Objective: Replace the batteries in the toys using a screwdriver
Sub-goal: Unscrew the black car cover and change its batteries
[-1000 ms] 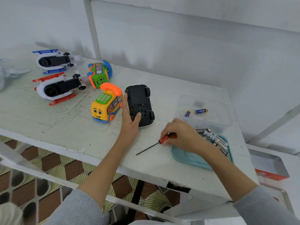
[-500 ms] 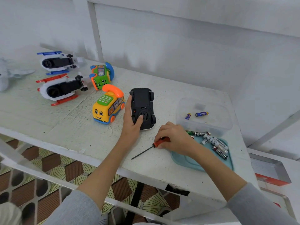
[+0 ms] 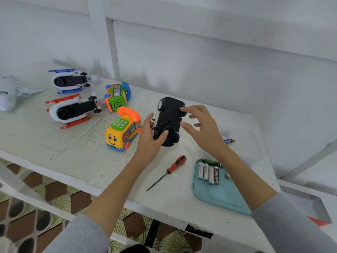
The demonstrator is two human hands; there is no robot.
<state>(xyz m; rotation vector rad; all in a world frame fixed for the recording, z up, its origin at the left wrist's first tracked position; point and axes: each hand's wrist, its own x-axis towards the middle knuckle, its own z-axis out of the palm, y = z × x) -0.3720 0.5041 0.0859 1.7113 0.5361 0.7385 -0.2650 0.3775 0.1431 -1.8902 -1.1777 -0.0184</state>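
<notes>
Nearest the viewer, the red-handled screwdriver (image 3: 170, 170) lies free on the white table (image 3: 54, 143), tip toward the table's edge; just right of it a blue tray (image 3: 218, 196) holds four batteries (image 3: 208, 172). Beyond these, the left hand (image 3: 149, 137) grips the upturned black toy car (image 3: 168, 121) at its near end, thumb across the underside, tilting it off the surface. The right hand (image 3: 202, 128), fingers spread and holding nothing, reaches toward the car's right flank. Farther left stand a yellow phone bus (image 3: 123, 133), a green bus (image 3: 116, 96) and two helicopters (image 3: 71, 108). The step appears to be steadying the car: both hands should brace it underside-up, compartment cover exposed, before the driver is taken up.
</notes>
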